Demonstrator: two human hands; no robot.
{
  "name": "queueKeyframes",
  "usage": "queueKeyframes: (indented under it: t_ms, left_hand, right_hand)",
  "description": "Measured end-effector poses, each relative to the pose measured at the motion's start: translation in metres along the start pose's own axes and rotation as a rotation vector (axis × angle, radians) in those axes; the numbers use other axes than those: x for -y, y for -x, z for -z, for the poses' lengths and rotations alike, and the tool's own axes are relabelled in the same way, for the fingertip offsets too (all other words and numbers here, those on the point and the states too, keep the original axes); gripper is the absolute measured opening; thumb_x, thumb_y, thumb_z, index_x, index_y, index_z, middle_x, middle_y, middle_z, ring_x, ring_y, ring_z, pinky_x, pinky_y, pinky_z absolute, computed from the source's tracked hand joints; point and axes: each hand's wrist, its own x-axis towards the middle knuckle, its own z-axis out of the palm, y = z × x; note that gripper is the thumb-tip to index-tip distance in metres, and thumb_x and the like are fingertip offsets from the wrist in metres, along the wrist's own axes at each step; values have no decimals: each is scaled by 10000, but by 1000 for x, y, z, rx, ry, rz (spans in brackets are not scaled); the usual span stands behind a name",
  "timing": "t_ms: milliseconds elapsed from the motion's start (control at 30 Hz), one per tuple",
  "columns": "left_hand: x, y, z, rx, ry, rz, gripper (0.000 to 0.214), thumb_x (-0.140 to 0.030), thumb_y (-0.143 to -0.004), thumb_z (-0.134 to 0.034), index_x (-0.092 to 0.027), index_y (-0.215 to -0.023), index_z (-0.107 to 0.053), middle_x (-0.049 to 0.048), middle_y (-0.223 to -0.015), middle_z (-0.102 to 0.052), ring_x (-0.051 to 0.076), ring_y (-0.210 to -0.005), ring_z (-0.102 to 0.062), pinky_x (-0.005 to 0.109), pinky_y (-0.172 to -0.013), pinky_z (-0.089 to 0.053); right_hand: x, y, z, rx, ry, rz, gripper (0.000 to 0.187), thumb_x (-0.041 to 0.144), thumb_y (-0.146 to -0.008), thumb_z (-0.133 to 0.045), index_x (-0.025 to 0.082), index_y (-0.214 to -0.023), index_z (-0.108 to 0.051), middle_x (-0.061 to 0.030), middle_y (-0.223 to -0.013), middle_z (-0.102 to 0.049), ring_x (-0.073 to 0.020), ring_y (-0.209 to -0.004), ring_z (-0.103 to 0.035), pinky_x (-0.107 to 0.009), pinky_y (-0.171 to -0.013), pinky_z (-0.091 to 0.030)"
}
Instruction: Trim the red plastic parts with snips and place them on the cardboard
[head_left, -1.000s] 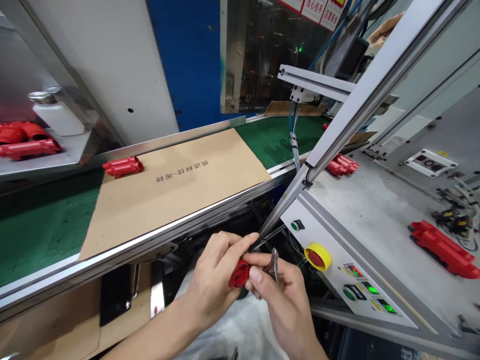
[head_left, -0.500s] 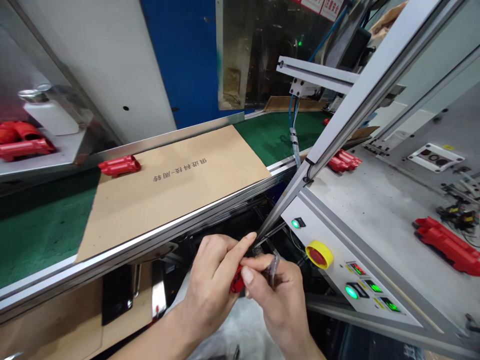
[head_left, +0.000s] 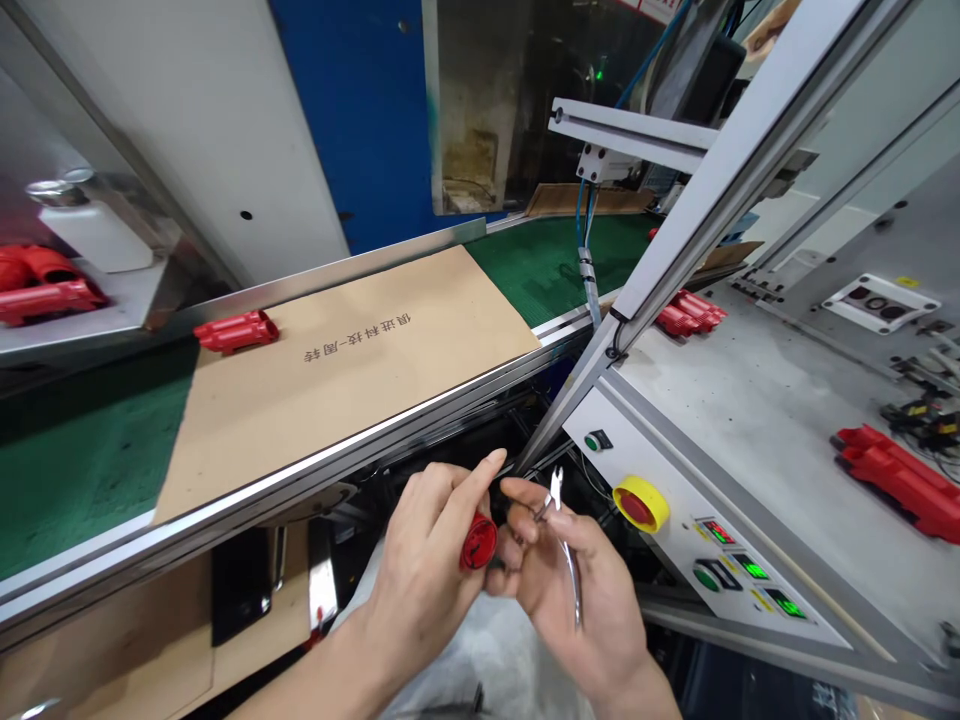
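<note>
My left hand [head_left: 431, 555] is wrapped round a red plastic cylinder-like part [head_left: 478, 543], whose round end faces me. Most of that part is hidden under the fingers, and the index finger stretches out past it. Close beside it, my right hand [head_left: 581, 590] holds small silver nippers [head_left: 559, 490], jaws pointing up, with a handle lying across the palm. Fingertips of the right hand are right by the red part; whether they touch it I cannot tell.
A cardboard sheet [head_left: 352, 400] with a red part [head_left: 236, 331] lies on the green conveyor [head_left: 562, 260]. To the right, a control panel carries an emergency stop button [head_left: 639, 503]. More red parts [head_left: 900, 480] lie on the machine table. A metal post [head_left: 675, 230] slants upward.
My right hand has drawn slightly right and opened up from the red part, bringing the nippers and the part's round end into view. The panel's green button lights have gone dark.
</note>
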Motion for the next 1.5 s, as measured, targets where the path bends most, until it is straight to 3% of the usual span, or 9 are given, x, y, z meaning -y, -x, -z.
queueKeyframes:
  t_ms: [33,100,200,267,333,467,1233,1400,1500]
  left_hand:
    - [0,1,0,15,12,29,735,-7,-986,-565,-220,-1676,-424,57,-1042,-600,210,-939,-604,363,-807,-547]
    - [-1,3,-1,46,24,78,780,-12,-977,-565,-238,-1700,-376,61,-1063,-607,214,-947,-614,373,-825,-564]
    - [-3,5,-3,74,-1,101,845,-27,-957,-569,-247,-1730,-307,77,-1100,-610,230,-937,-610,399,-825,-577]
    - [-5,7,-4,73,-41,86,888,-9,-931,-552,-247,-1741,-277,89,-1124,-611,240,-945,-609,409,-820,-585]
    - [-7,8,-6,54,-85,62,920,18,-905,-532,-246,-1746,-267,95,-1138,-613,247,-967,-617,408,-818,-589]
    - [-9,13,-11,23,-119,64,934,34,-900,-541,-242,-1749,-268,95,-1142,-623,243,-971,-632,399,-811,-592]
    - [-6,15,-10,-12,-90,93,925,18,-961,-531,-329,-1763,-227,91,-1131,-614,242,-958,-638,405,-818,-610]
    - [-1,18,-9,31,-59,125,903,-11,-971,-548,-312,-1761,-231,89,-1138,-592,239,-972,-620,413,-851,-604]
    - [2,18,-9,58,-23,172,881,-44,-987,-567,-326,-1757,-244,78,-1132,-584,242,-991,-626,423,-890,-599]
  right_hand:
    - [1,4,5,-10,9,-24,475,471,-808,-817,256,-1231,-835,-7,-902,-597,-165,-794,-618,-303,-687,-563]
    - [3,14,12,-36,285,86,592,396,-821,-807,288,-1400,-752,-18,-1000,-617,-171,-855,-636,-304,-736,-578]
    - [6,25,16,-81,1025,536,593,218,-929,-715,317,-1510,-657,-27,-1036,-684,-173,-899,-678,-313,-828,-591]
    - [9,28,13,-109,1388,844,589,112,-948,-655,261,-1518,-638,-54,-1047,-724,-195,-912,-694,-341,-831,-598]
    - [10,27,8,-128,1559,1036,582,65,-948,-626,188,-1516,-623,-92,-1065,-747,-223,-916,-693,-373,-808,-603]
    - [9,24,2,-132,1664,1123,540,65,-948,-627,122,-1485,-637,-124,-1052,-763,-254,-903,-689,-420,-790,-614]
    - [-6,15,2,-94,1538,1051,460,68,-1016,-629,159,-1465,-671,-55,-882,-779,-172,-733,-756,-284,-653,-614]
    - [1,12,9,-66,1248,831,401,118,-1027,-635,235,-1387,-766,-74,-1015,-824,-186,-896,-797,-296,-838,-659]
    - [9,10,16,-112,934,513,295,338,-1060,-664,243,-1292,-820,-41,-839,-754,-175,-753,-722,-289,-700,-616]
